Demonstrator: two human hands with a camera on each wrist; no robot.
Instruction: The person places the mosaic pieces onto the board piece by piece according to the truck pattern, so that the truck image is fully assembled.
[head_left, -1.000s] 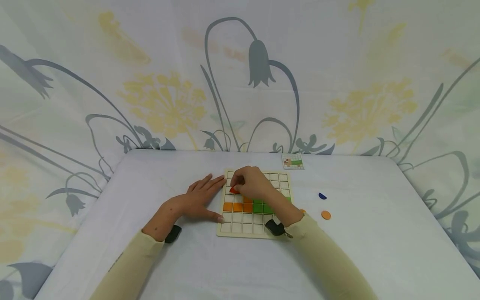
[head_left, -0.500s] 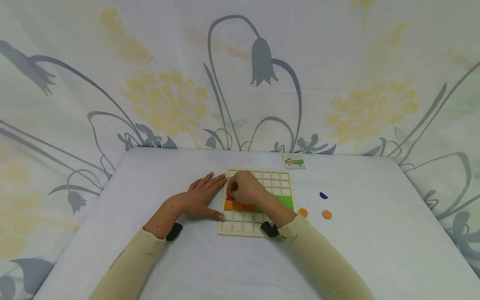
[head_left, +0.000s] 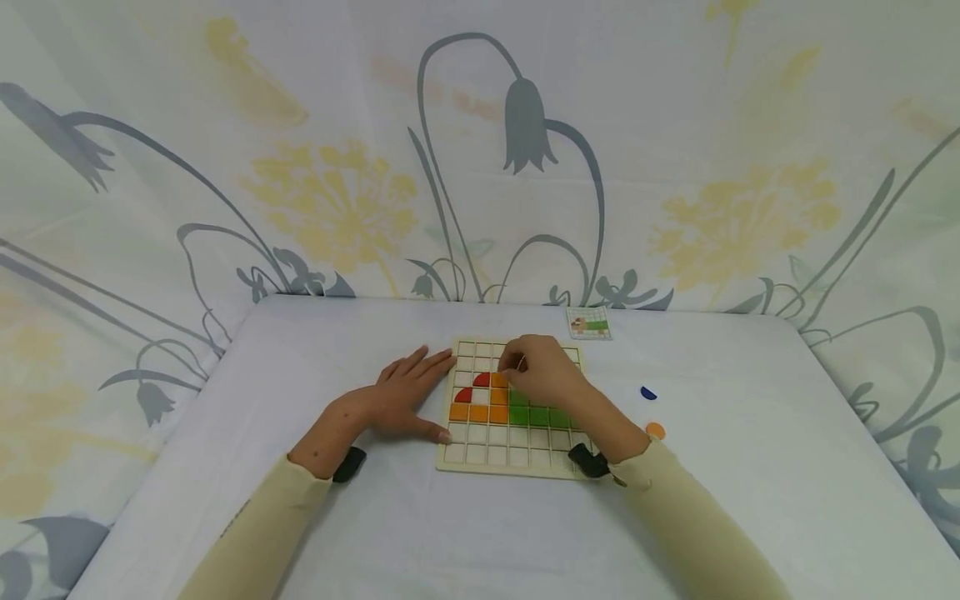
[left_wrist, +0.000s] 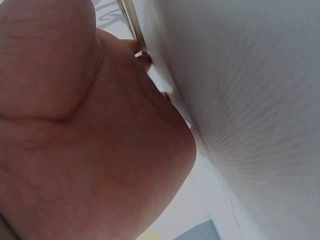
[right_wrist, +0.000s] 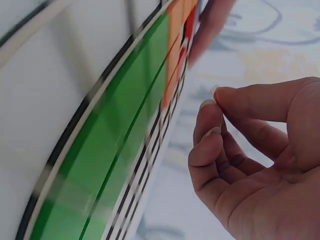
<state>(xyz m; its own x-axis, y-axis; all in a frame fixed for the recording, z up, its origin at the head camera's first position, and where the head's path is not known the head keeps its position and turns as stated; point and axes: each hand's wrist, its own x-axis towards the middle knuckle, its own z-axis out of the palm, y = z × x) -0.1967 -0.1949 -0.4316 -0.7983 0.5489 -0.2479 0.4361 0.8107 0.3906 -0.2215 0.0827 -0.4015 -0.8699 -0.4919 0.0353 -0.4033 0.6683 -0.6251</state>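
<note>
A square pegless grid board (head_left: 497, 456) lies on the white cloth in the head view. Two red quarter-round pieces (head_left: 463, 395) sit in its left cells, above a row of orange squares (head_left: 478, 412). Green squares (head_left: 538, 417) continue that row rightward. My left hand (head_left: 401, 404) lies flat with fingers spread, its fingertips and thumb at the board's left edge. Over the upper middle of the board hovers my right hand (head_left: 546, 371), fingers loosely curled. In the right wrist view, nothing shows between the thumb and curled fingers (right_wrist: 207, 150).
A small pattern card (head_left: 589, 323) lies behind the board's far right corner. To the right are a dark blue half-round piece (head_left: 648, 392) and an orange disc (head_left: 655, 431). A flower-patterned curtain (head_left: 480, 167) stands along the table's far edge.
My right hand set the red piece at the left, then moved right and slightly up, uncovering both red pieces and hiding the nearer orange disc. The left hand stays in place.
</note>
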